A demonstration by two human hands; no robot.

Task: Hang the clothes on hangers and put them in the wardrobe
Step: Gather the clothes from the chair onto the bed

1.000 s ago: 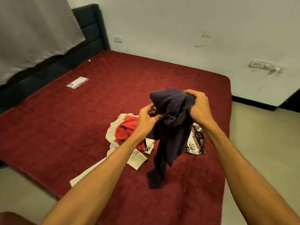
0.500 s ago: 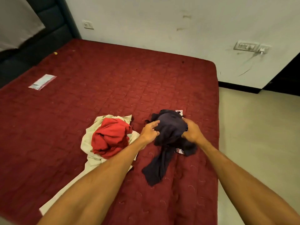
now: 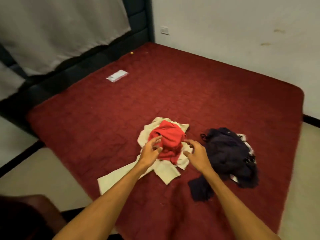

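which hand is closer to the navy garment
Right. The right hand is between the red garment and the navy garment, close beside the navy one. The left hand is farther off, at the red garment's other side.

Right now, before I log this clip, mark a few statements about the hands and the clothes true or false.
1. The red garment lies on top of the cream garment. True.
2. The right hand grips the dark garment. False: the right hand holds nothing, its fingers spread beside the red garment, and the dark garment lies apart on the bed.
3. The left hand is open, fingers spread at the red garment. True.
4. A hanger lies on the bed. False: no hanger is in view. Only clothes and a small packet lie there.
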